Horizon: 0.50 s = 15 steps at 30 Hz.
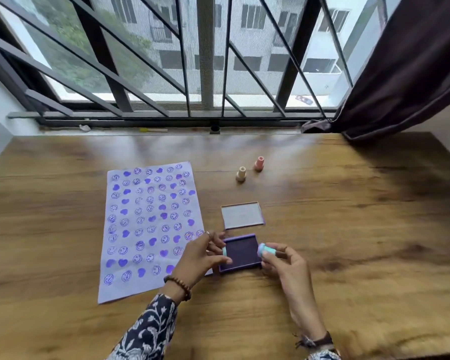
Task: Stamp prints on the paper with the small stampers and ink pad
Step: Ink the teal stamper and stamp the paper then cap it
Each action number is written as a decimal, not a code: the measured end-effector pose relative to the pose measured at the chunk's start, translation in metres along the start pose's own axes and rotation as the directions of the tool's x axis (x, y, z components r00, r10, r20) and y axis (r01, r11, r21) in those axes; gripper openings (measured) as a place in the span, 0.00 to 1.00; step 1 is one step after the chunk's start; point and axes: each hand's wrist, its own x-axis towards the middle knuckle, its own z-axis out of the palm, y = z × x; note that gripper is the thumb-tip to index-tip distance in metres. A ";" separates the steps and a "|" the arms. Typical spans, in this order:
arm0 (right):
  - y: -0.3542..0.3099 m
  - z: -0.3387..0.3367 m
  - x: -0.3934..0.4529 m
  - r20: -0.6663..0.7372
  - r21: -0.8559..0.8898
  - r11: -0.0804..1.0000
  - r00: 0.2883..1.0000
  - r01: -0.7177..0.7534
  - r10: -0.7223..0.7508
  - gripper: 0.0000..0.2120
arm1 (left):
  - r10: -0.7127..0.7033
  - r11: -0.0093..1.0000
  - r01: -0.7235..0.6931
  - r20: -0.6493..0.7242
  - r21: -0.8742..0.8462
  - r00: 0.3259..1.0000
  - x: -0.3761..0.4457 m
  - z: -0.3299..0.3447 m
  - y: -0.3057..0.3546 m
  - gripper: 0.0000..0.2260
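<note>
A pale purple paper (151,229) lies on the wooden table (348,229), covered with several purple smiley and heart prints. To its right sits the open purple ink pad (240,253). My left hand (205,255) pinches a small teal cap (224,251) at the pad's left edge. My right hand (283,261) holds a teal stamper (266,251) on its side over the pad's right edge, its purple face pointing left. The pad's clear lid (243,215) lies just behind the pad.
A cream stamper (241,174) and a pink stamper (259,163) stand upright behind the lid. A barred window (205,74) runs along the table's far edge. A dark curtain (405,74) hangs at the back right corner.
</note>
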 end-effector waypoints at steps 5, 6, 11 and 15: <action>0.005 0.011 -0.008 0.044 -0.656 0.672 0.907 0.343 -0.419 0.05 | -0.025 1.000 0.025 0.022 0.003 0.999 0.008 -0.003 -0.001 0.14; 0.006 0.015 -0.010 0.088 -0.693 0.617 0.893 0.373 -0.441 0.05 | -0.030 1.000 0.030 0.027 0.008 0.999 0.009 -0.004 -0.001 0.14; 0.004 0.025 -0.021 0.210 -0.796 0.431 0.861 0.425 -0.462 0.08 | -0.068 0.997 0.070 0.054 -0.030 0.996 0.013 -0.008 -0.003 0.13; 0.000 0.026 -0.019 0.260 -0.825 0.393 0.891 0.406 -0.373 0.06 | -0.086 0.992 0.092 0.073 -0.082 0.994 0.015 -0.011 -0.007 0.13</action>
